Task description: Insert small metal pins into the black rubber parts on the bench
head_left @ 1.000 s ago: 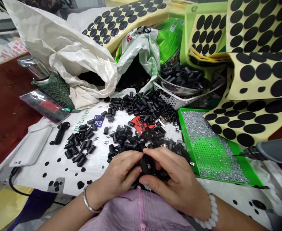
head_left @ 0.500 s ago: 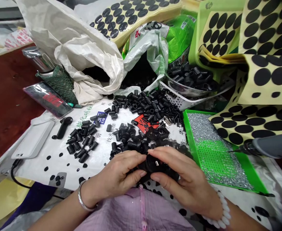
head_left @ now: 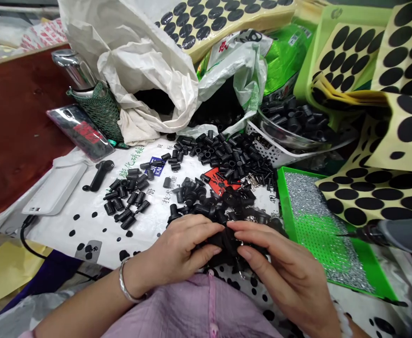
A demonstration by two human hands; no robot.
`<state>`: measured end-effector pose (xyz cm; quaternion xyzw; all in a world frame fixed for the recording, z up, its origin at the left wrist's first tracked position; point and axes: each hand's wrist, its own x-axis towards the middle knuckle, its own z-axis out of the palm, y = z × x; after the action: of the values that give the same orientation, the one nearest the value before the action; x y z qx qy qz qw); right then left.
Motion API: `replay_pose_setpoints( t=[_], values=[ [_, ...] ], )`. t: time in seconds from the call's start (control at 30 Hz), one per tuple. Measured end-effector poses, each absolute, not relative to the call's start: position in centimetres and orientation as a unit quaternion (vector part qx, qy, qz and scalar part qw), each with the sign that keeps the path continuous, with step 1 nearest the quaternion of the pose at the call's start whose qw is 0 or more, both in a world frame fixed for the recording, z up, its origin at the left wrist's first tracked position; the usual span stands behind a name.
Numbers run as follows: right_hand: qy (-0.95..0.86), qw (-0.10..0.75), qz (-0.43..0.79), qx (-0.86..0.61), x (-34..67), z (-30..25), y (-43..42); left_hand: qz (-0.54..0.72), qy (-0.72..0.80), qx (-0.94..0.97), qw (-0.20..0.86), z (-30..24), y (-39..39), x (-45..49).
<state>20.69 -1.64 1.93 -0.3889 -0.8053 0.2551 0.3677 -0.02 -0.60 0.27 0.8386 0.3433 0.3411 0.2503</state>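
Close to my body, my left hand (head_left: pixel 186 246) is closed, thumb and fingers pinching a black plastic part (head_left: pixel 229 240). My right hand (head_left: pixel 285 270) has its fingertips against the other side of that part, with the thumb below. A small shiny metal bit shows by the right thumb; whether it belongs to the part I cannot tell. Just beyond my fingers is a heap of black fittings (head_left: pixel 192 193). Short black caps (head_left: pixel 126 197) are scattered to the left, and a larger pile of black caps (head_left: pixel 223 152) lies farther back.
A green tray (head_left: pixel 306 225) of small silvery pieces stands at right, with an electric screwdriver (head_left: pixel 399 234) over it. Behind are an open white sack (head_left: pixel 149 61), a bowl of black caps (head_left: pixel 297 117) and sheets of black round stickers (head_left: pixel 371 192). A white power bank (head_left: pixel 56 188) lies left.
The view has shifted, so the table things appear farther right. The black part has turned between my fingers, and its round end with the metal tab no longer faces me.
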Motion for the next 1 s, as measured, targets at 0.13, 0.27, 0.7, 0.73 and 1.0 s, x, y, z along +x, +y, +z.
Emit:
replay_pose_setpoints(
  t=[0.13, 0.27, 0.7, 0.73, 1.0],
  values=[
    [-0.81, 0.36, 0.234, -0.4, 20.4, 1.9, -1.9, 0.354, 0.354, 0.834, 0.232, 0.0, -0.8, -0.2],
    [-0.817, 0.381, 0.162, -0.402, 20.0, 1.4, -2.2, 0.379, 0.354, 0.828, 0.213, -0.3, -0.9, -0.3],
    [-0.838, 0.406, 0.173, -0.321, 19.7, 0.2, -2.6, 0.381, 0.306, 0.838, 0.244, -0.9, -0.6, -0.6],
    [-0.827, 0.407, 0.209, -0.327, 19.8, 0.2, -2.4, 0.377, 0.301, 0.838, 0.257, -0.9, -0.5, -0.6],
    [-0.789, 0.417, 0.304, -0.334, 20.0, -0.1, -1.8, 0.389, 0.299, 0.806, 0.333, -0.9, -0.2, -0.3]
  ],
)
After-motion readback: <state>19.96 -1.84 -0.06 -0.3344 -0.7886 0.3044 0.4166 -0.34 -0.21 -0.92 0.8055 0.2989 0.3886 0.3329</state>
